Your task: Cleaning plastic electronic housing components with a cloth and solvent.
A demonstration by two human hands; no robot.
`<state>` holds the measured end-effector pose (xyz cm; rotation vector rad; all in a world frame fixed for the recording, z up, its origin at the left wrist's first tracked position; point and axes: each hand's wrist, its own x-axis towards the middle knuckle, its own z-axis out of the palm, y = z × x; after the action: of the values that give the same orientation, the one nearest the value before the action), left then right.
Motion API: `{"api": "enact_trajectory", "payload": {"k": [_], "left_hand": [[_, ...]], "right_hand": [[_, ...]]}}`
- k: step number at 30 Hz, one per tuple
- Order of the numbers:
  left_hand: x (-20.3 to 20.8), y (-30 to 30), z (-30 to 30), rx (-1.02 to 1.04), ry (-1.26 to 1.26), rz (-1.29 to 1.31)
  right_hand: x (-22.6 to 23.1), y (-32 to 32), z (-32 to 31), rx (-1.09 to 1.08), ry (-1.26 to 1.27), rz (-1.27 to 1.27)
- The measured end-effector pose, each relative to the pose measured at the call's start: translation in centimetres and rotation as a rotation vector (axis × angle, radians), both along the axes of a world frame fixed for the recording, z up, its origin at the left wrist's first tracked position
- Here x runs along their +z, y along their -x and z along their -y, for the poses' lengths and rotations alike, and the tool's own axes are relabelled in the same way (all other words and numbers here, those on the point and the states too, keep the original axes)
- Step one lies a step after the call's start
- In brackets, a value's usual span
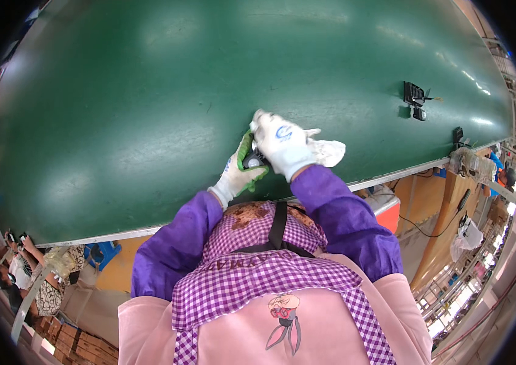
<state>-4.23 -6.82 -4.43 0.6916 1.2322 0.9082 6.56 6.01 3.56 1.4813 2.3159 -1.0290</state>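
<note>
Close to the table's near edge, my left hand [233, 173], in a white glove with a green palm, is closed around a small black device [252, 161] with a pale round lens, like the sensor of a floodlight. Its rest is hidden between my hands. My right hand [279, 140], in a white glove with a blue print, bends over it with its fingers closed. A crumpled white cloth [329, 152] sticks out from beneath that hand. Exactly where my right fingertips touch the device cannot be made out.
On the right of the green table [167, 91] lies a black floodlight [414, 93] with a sensor and a short wire. Another black device [458, 135] lies near the right edge. Below that edge are a red-and-white box [387, 210] and a cable. People sit at the far left.
</note>
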Motion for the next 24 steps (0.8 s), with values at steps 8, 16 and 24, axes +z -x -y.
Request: {"api": "enact_trajectory", "payload": {"k": [8,16,24], "left_hand": [[3.2,-0.2,-0.9,0.038,0.097,0.22],[2.8,-1.0,0.5,0.155,0.037,0.216],[3.0,-1.2,0.5,0.171,0.067,0.226]], "right_hand": [[-2.5,-4.9,-5.4,-0.017,-0.145,0.329],[4.8,-6.0,-0.7,-0.378,-0.292,-0.045],[0.3,-9.5,2.9,-0.862,0.644,-0.235]]}}
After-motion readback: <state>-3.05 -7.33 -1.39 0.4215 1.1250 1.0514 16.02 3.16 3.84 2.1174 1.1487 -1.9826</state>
